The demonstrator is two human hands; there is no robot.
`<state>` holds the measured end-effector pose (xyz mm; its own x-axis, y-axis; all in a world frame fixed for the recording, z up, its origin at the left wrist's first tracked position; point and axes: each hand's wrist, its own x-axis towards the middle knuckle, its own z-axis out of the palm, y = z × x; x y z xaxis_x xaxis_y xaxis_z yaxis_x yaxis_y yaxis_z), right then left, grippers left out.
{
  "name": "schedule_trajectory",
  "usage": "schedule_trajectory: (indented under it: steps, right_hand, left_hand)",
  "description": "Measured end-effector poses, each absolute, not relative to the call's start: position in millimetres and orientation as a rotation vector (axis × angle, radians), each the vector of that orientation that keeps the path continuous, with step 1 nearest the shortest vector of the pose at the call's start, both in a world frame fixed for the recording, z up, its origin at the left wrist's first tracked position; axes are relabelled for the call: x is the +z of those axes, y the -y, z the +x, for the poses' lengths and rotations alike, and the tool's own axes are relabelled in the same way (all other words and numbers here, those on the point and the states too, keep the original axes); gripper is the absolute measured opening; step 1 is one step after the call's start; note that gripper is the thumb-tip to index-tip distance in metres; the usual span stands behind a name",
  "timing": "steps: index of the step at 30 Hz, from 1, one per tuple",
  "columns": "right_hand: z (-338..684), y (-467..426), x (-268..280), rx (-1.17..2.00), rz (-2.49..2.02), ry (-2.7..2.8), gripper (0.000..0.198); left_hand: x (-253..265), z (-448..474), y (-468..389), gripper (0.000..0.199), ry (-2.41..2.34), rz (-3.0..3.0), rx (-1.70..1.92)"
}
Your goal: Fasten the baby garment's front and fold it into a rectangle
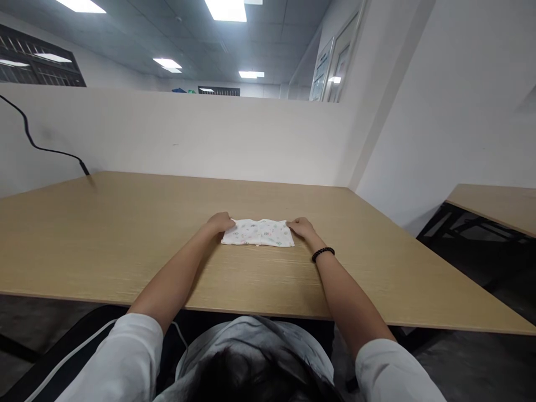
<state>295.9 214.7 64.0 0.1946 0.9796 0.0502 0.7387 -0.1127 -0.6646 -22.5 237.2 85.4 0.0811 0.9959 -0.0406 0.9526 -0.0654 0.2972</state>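
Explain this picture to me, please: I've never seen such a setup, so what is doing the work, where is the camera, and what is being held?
There is no machine here: a person works with two bare hands. The single picture comes from a camera worn on their head, looking forward and down, so both forearms reach away from you. On the wood-grain table lies a white cloth with a small coloured print. The left hand has its grip on the far left corner, the right hand on the far right corner. A black beaded bracelet circles the right wrist. At the far left, a black cable hangs before the low white partition.
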Motion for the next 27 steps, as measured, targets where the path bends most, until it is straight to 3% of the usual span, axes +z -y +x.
schedule_trajectory:
  steps: [4,7,10,14,20,22,27]
  right_hand:
    - [283.4,-209.4,65.5,0.494,-1.996,1.595,0.014]
    - [275.4,-203.4,67.0,0.280,-1.970,1.594,0.020]
    - [263.9,-196.1,72.6,0.083,-1.830,1.622,0.034]
    - [235.6,-180.0,87.1,0.088,-1.453,1.830,0.055]
    - [186.1,-148.8,86.1,0.215,-0.906,2.273,0.109]
    - [175.5,-144.9,80.7,0.239,-0.915,2.188,0.105]
    - [170.5,-150.8,85.9,0.560,-1.019,1.779,0.055]
  left_hand:
    - [85.2,-22.5,-241.0,0.029,-1.916,2.084,0.275]
    - [86.7,-22.3,-240.0,0.026,-1.867,2.045,0.329]
    - [90.3,-19.9,-235.0,0.027,-1.794,1.970,0.419]
    - [100.3,-12.1,-226.8,0.024,-1.551,1.544,0.789]
    - [117.1,1.8,-219.3,0.006,-0.993,1.146,0.989]
    - [121.2,6.2,-216.5,0.006,-0.861,1.077,1.001]
    - [127.5,11.6,-211.9,0.006,-0.655,1.045,0.982]
